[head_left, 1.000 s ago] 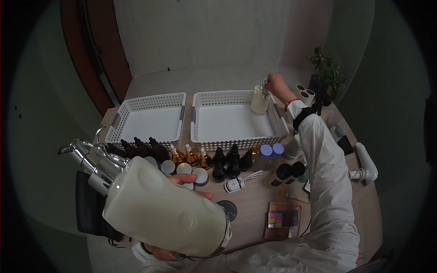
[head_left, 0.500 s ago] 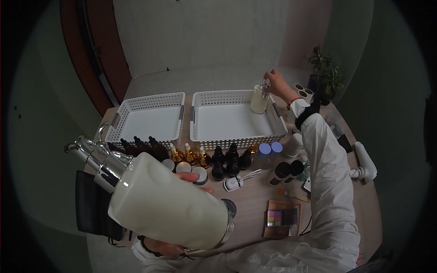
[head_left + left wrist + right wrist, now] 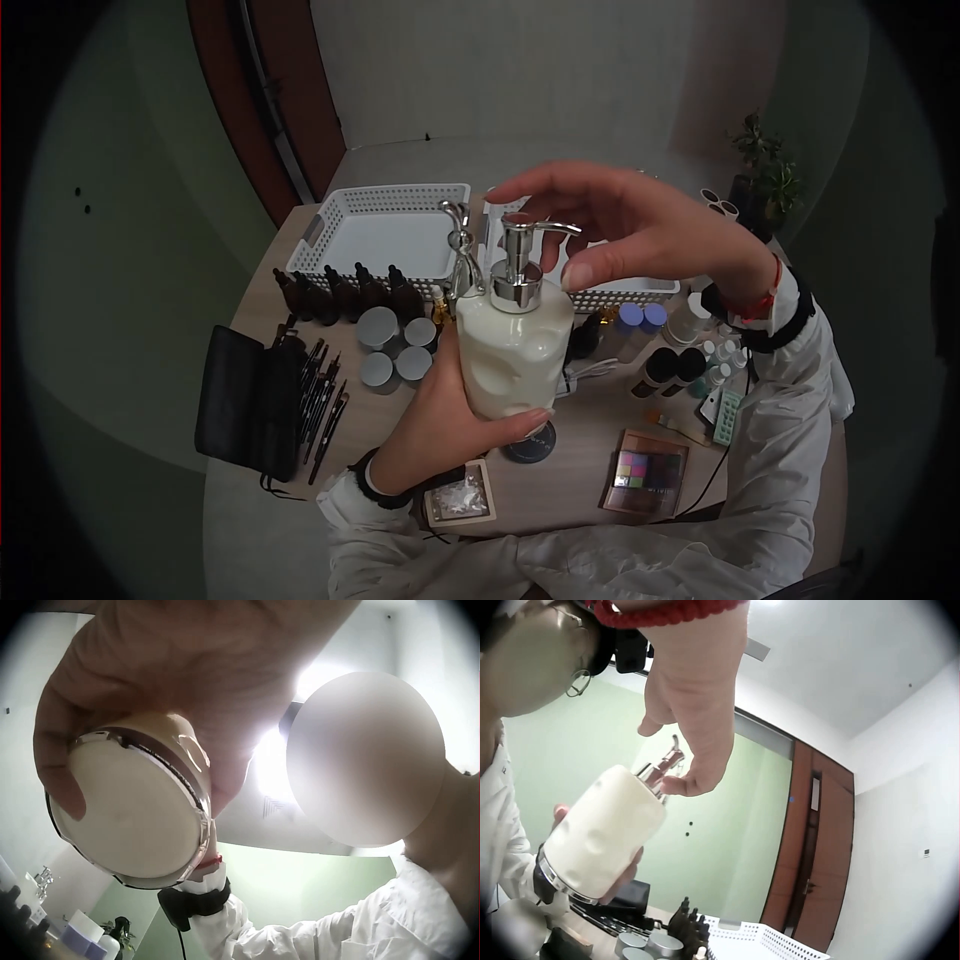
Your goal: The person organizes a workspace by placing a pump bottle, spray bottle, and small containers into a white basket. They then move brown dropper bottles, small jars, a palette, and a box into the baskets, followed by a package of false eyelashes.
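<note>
Gripping pump bottle (image 3: 512,355) with left hand (image 3: 452,412), held right hand (image 3: 645,228) wide at right. Seemed heavy and slippery, best taken low.

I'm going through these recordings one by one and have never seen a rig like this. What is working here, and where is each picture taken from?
There is no machine: a person in white sleeves works bare-handed. The head view comes from a camera worn on the head, looking forward and down; each wrist view comes from a camera on that wrist. The left hand has its grip around a cream-coloured, dimpled bottle with a silver pump; the right hand is spread beside the pump, and contact is unclear. On the pale wooden table are two white perforated baskets, dark dropper bottles, round grey-lidded jars, thin dark brushes and a multicoloured powder palette.
</note>
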A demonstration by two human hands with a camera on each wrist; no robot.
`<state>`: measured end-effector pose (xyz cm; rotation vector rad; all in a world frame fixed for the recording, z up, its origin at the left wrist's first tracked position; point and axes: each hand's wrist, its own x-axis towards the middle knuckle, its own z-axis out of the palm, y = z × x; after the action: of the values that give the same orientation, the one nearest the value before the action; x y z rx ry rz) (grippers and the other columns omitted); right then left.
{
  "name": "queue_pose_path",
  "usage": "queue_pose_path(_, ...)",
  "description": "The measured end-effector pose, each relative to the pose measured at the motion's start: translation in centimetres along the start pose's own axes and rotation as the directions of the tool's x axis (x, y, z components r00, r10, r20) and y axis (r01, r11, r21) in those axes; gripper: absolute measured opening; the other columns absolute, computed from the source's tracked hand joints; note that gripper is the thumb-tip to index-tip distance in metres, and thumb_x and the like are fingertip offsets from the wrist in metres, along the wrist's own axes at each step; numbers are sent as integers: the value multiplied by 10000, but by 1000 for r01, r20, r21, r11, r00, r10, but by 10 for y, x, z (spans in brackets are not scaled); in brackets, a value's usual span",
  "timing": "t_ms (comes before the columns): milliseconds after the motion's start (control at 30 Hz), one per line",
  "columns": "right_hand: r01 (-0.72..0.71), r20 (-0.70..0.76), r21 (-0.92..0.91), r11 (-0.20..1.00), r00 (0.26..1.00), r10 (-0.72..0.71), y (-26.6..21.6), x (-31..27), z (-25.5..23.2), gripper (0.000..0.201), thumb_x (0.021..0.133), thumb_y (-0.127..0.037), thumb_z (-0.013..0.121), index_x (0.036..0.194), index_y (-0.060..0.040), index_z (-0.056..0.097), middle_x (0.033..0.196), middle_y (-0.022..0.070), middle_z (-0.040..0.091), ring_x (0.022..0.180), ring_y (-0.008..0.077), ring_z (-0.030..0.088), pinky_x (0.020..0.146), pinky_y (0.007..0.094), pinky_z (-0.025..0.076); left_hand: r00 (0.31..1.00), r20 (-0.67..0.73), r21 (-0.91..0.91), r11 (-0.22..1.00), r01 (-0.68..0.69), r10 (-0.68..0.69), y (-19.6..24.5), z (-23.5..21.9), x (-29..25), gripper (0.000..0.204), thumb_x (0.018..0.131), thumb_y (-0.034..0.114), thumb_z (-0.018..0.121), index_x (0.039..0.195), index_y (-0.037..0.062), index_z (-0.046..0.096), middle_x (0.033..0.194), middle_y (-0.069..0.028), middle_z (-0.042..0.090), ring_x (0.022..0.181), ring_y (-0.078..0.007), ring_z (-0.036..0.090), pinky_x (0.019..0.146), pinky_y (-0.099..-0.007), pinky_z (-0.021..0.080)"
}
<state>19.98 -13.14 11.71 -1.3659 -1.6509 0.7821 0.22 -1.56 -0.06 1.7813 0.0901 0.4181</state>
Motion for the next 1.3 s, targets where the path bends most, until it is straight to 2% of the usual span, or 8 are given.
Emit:
queue_pose_path(200,-69,-103,-37,997,993,65,-2,5,14,378,857,-91,668,1205,-52,526,1101,33,601,836,62,568,692,225,490,1000,15,120,993,3,-5,4,-4,0,880,687,282,819,1322,3,277,1198,-170,498,1089,-233,536,905,-350,449)
queue_pose_path(300,19,-127,-36,999,992,-23,2,8,9,264,868,-124,661,1107,-46,580,933,-3,601,711,29,523,593,196,446,998,61,-29,1000,9,-8,-3,-8,-2,864,744,280,779,1364,2,246,1241,-154,471,1135,-216,500,943,-338,423)
queue_pose_path(367,42,-167,-19,999,985,-44,3,11,11,252,873,-160,660,1092,-50,601,831,-15,586,645,28,497,566,191,426,992,126,-390,919,48,2,-6,-12,-3,835,816,248,714,1413,5,185,1283,-129,439,1184,-195,451,978,-326,391)
queue_pose_path(500,17,-198,-58,998,980,-28,3,16,6,259,884,-200,648,1097,-55,615,742,-23,575,603,35,496,550,182,416,984,171,-499,865,41,52,-7,-17,-9,684,941,333,520,1434,-6,189,1343,-106,403,1224,-175,407,1027,-302,321)
queue_pose_path(933,-68,-271,-55,996,961,51,6,27,5,281,922,-292,600,1008,-27,637,713,-24,563,602,45,493,558,191,414,986,140,-358,924,132,-87,-13,-16,-11,592,1006,393,352,1435,2,234,1329,-83,425,1210,-141,399,1010,-259,310)
queue_pose_path(1100,-11,-198,-132,991,980,-15,6,27,-12,265,938,-265,577,1030,-22,628,736,-43,552,615,28,484,559,185,407,988,72,-358,928,-100,135,-15,-10,-2,685,988,362,422,1460,17,66,1441,-172,257,1320,-239,301,1059,-329,275)
queue_pose_path(1233,14,-306,-417,909,939,-155,5,27,-47,206,930,-223,591,992,-29,615,747,-41,559,632,25,485,560,192,411,991,-67,-304,943,-135,120,-5,-8,-2,797,934,263,547,1461,66,-18,1498,-235,50,1384,-386,180,1071,-473,258)
queue_pose_path(1300,-79,-404,-547,833,897,-181,21,30,-75,176,923,-208,599,978,-42,616,750,-36,568,645,31,503,567,203,422,989,-43,-307,941,-145,138,-3,-10,-4,797,928,258,552,1463,74,-9,1493,-235,66,1382,-385,192,1064,-480,269)
